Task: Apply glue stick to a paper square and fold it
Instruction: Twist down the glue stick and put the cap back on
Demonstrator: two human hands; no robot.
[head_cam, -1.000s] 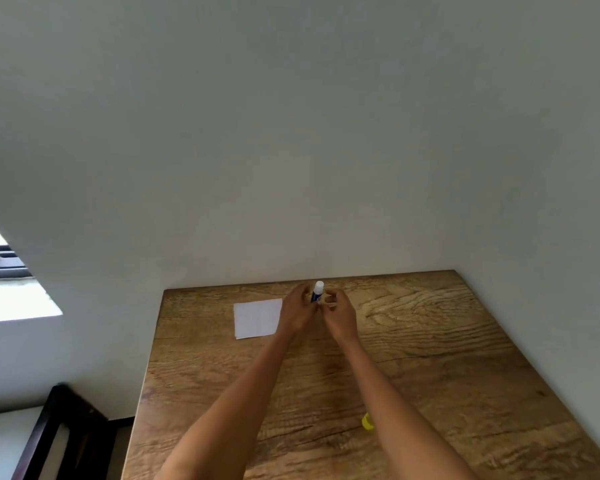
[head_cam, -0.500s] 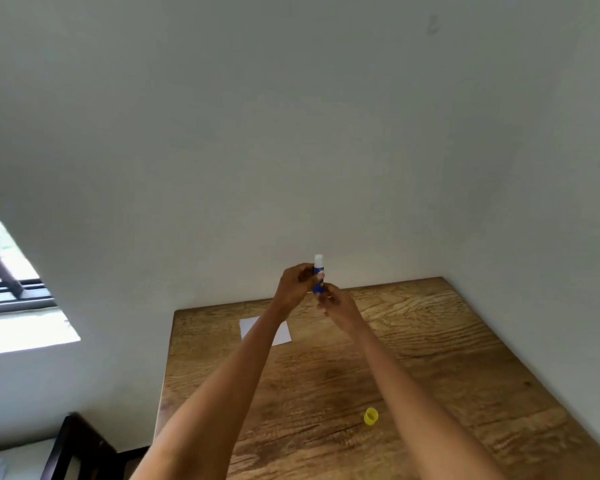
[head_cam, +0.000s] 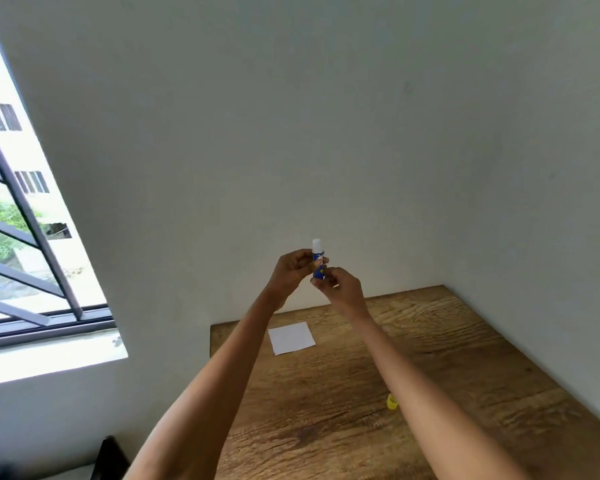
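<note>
Holding glue stick [head_cam: 317, 260] upright above counter [head_cam: 430, 341]: left hand [head_cam: 291, 270] clamped on barrel, right hand [head_cam: 340, 289] pinching base. Rigid, light tube; grip mid-barrel. Paper square [head_cam: 291, 337] lies flat, flimsy; lift by an edge.

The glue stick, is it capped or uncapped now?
Uncapped: the glue stick, held upright in both hands, shows its white tip, and the yellow cap lies on the table.
</note>
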